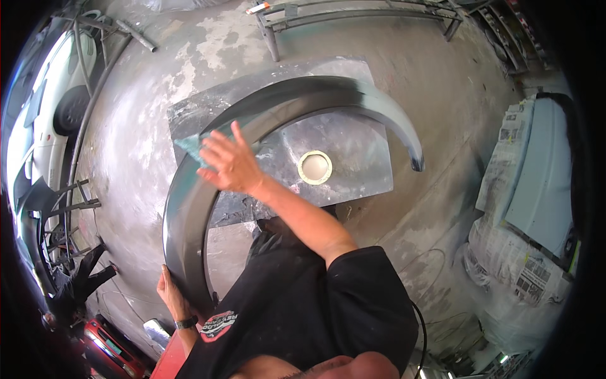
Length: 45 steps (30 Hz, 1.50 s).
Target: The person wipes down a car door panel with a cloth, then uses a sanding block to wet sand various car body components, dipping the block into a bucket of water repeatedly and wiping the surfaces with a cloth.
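Note:
A long curved wheel-arch flare, dark grey with a paler right end, lies across a worn grey board. Both its ends reach past the board. My right hand rests on the flare's left bend, fingers spread over a crumpled teal cloth pressed to the surface. At the near left end, my left hand grips the flare's outer edge, thumb showing and the other fingers partly hidden. A roll of masking tape lies flat on the board, inside the curve.
A metal trestle stands at the far side. On the right, a pale grey panel lies over newspaper-covered masking. A white car is at the left, beside racks of parts. Something red sits lower left. A dark hose hangs near my right side.

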### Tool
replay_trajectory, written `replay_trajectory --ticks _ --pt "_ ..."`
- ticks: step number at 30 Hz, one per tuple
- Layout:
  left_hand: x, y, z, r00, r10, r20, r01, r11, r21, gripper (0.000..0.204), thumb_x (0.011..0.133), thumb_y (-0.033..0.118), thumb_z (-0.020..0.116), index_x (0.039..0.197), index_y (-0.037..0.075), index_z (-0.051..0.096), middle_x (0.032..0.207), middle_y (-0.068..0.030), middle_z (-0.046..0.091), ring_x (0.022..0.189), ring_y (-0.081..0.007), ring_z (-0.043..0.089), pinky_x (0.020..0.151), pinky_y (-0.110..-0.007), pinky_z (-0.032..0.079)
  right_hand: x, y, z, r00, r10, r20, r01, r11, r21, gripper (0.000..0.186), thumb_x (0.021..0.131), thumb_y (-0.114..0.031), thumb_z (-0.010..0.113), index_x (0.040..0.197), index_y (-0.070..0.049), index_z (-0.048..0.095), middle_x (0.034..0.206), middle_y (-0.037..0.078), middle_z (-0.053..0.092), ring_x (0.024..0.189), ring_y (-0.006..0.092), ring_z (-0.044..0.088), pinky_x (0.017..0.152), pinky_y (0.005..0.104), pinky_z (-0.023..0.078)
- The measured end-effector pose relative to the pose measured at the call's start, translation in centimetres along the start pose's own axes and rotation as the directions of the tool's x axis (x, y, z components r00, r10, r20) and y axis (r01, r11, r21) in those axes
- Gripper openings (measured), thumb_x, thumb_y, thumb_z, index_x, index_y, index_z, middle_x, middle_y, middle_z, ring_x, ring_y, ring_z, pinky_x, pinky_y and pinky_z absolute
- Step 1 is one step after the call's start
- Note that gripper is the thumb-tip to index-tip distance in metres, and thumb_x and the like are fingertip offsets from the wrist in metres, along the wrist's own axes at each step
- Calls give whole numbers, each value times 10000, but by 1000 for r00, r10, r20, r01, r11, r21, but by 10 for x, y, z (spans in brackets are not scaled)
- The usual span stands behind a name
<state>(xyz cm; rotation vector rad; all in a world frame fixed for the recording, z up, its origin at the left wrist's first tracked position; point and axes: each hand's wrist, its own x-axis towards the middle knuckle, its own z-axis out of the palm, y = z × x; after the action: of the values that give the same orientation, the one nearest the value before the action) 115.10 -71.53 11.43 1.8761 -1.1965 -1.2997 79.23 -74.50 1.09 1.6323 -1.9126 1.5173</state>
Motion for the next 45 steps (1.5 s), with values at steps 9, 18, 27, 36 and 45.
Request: replay_trajectory --ticks 9,18,27,36,45 --pt "4 16 -33 980 -197 22 194 976 99 405 1025 376 593 1003 -11 710 903 -54 715 758 -118 652 680 -263 528 -79 312 -117 730 546 -411 -644 348 -682 381 1014 -383 440 1097 -84 662 1199 158 639 1222 378 533 1055 775 225" --pt "-13 54 -9 961 -277 11 259 910 325 493 973 507 627 905 38 762 770 6 677 641 -75 572 566 -268 451 -84 235 -35 554 295 -779 -759 565 -325 481 1033 -265 483 1205 184 476 1070 398 567 981 570 558 1010 667 358" --pt "-19 38 -18 956 -290 32 270 921 282 528 959 541 636 852 36 747 724 -4 642 602 -91 563 563 -304 466 -17 81 9 -4 994 -106 -866 49 497 692 1044 -374 384 1256 284 421 1268 419 548 1161 465 604 1007 492 500" --pt "2 -8 -45 972 -230 54 216 958 190 477 999 489 586 913 44 733 814 -6 669 695 -48 566 612 -262 467 -71 220 -64 219 968 123 -623 41 782 755 931 -519 659 1491 -58 449 1513 88 486 1368 248 434 1144 423 299" --pt "75 32 -65 943 275 186 -274 961 -30 406 1074 386 506 810 92 599 774 92 534 705 -17 442 626 -227 381 98 106 -146 277 960 -42 -232 110 966 608 1032 -526 494 1369 -23 542 1299 104 634 1171 247 602 998 437 502"
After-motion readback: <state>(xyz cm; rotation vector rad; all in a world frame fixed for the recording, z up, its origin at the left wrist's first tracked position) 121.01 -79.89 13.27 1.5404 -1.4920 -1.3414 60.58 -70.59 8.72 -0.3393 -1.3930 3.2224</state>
